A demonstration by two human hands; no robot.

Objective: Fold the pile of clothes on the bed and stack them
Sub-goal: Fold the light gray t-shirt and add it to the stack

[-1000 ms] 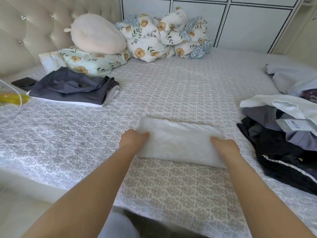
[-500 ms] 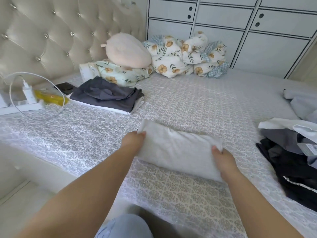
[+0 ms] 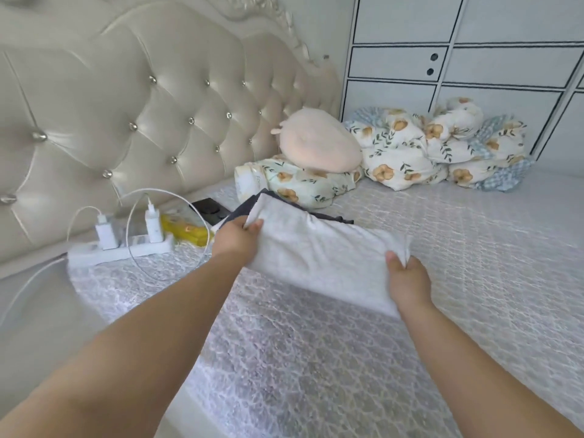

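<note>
A folded white garment (image 3: 322, 260) hangs lifted above the bed (image 3: 458, 263), carried between both hands. My left hand (image 3: 235, 240) grips its left end, thumb on top. My right hand (image 3: 407, 279) grips its right end. Behind the garment's far edge, only a dark grey sliver of the stack of folded clothes (image 3: 328, 217) shows; the rest is hidden by the white garment. The unfolded pile is out of view.
A white power strip (image 3: 121, 248) with two chargers and looping cables lies at the bed's left edge, beside a yellow packet (image 3: 185, 230) and a black phone (image 3: 208, 207). Floral pillow (image 3: 303, 184), pink cushion (image 3: 319, 145) and bundled floral quilt (image 3: 442, 153) sit against the tufted headboard (image 3: 126, 115).
Both hands have lifted the folded white garment off the bed and carried it left and forward, over the dark folded stack. The view has swung left; the unfolded pile has left the frame.
</note>
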